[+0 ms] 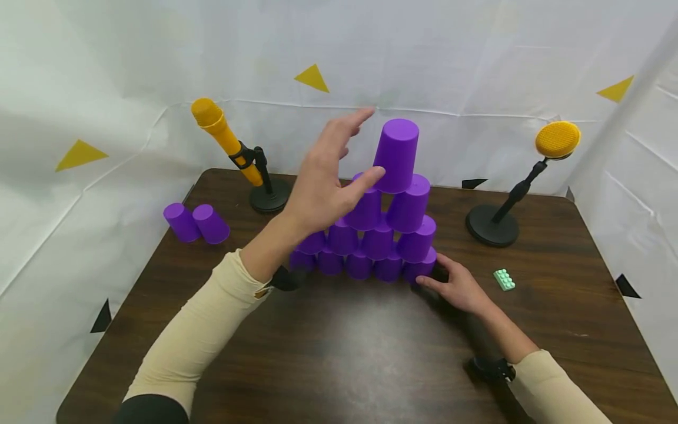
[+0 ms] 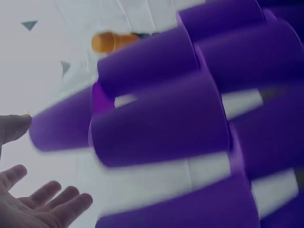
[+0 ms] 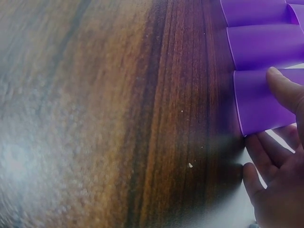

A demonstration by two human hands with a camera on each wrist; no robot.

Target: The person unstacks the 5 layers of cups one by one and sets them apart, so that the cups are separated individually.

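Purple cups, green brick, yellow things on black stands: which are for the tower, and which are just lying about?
For the tower:
stacked purple cups
two matching cups on the left, probably spares

Seemingly just lying about:
green brick
yellow microphone
yellow round-headed thing on a stand

Creased white sheeting (image 1: 466, 47) is hanging behind and on both sides, flat yellow triangles (image 1: 313, 78) and black triangles (image 1: 626, 287) are dotting it, a dark-brown wood-grain table (image 1: 582, 306) is standing in front, reflecting whitish light (image 3: 16, 164)
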